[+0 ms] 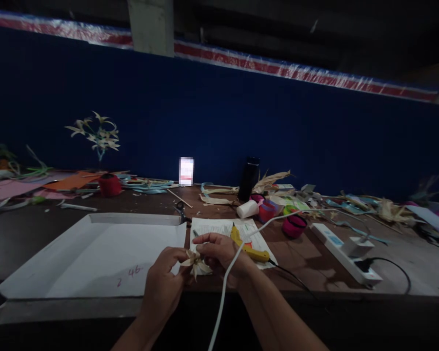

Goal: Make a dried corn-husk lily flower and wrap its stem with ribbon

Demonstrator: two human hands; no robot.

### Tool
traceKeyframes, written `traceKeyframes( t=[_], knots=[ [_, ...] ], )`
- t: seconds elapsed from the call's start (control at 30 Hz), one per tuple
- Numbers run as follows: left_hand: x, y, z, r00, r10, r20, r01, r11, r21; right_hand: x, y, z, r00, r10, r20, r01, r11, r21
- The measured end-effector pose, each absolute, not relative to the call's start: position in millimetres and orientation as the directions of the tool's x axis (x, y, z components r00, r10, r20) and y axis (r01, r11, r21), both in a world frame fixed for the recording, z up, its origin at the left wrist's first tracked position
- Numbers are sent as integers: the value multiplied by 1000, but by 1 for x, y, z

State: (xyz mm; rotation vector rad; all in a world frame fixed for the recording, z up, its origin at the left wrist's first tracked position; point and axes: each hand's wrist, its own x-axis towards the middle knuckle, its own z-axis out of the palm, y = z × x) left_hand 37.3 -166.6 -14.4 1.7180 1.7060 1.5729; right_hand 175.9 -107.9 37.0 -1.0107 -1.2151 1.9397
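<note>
A small cream-coloured husk flower (196,263) with several pointed petals sits between my two hands, above the table's front edge. My left hand (167,273) pinches it from the left with thumb and forefinger. On the other side, my right hand (222,253) has its thumb and fingers closed at the flower's upper right; its lower fingers are partly hidden. Just beyond my right hand a yellow hot glue gun (250,246) lies on a printed sheet (219,225). A white cable (227,278) crosses in front of my right wrist.
To the left lies a shallow white box (95,258). A white power strip (344,253) with plugs is at right. Behind are tape rolls (294,226), a black bottle (249,178), a lit phone (186,171), a standing flower stem (98,134) and scraps.
</note>
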Motion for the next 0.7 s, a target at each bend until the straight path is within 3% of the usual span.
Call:
traceKeyframes(
  t=[0.7],
  knots=[
    [38, -166, -14, -286, 826, 485, 553, -271, 788, 172, -111, 36, -485, 832, -269, -233, -420, -877]
  ],
)
